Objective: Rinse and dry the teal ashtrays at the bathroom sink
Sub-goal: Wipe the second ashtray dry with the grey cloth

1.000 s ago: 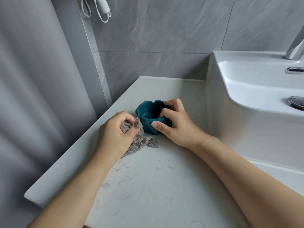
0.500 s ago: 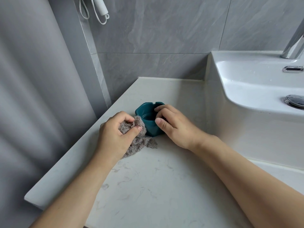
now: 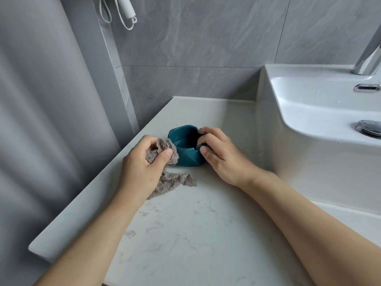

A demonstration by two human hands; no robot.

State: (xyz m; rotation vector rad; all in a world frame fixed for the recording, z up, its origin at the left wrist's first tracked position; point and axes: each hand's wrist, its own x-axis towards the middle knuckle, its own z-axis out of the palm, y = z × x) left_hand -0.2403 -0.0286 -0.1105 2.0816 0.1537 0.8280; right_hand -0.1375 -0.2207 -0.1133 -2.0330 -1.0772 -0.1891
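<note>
A teal ashtray [image 3: 185,147] with notched rim stands upright on the pale marble counter [image 3: 195,223], left of the sink. My right hand [image 3: 218,155] grips its right rim, fingers over the edge and thumb on the outer wall. My left hand [image 3: 142,166] is closed on a bunched grey cloth [image 3: 167,153], pressed against the ashtray's left side. The cloth's loose end [image 3: 175,182] trails on the counter in front of the ashtray. Only one ashtray shows.
A white basin [image 3: 309,112] rises at the right with a chrome drain plug [image 3: 369,126], overflow slot [image 3: 367,87] and faucet [image 3: 369,56]. Grey tiled wall stands behind. A grey curtain [image 3: 41,120] hangs left of the counter edge. A white corded device [image 3: 125,9] hangs at top.
My right hand shifted its hold from the ashtray's near side to its right rim, uncovering more of the bowl. The left hand raised the cloth against the ashtray's left wall.
</note>
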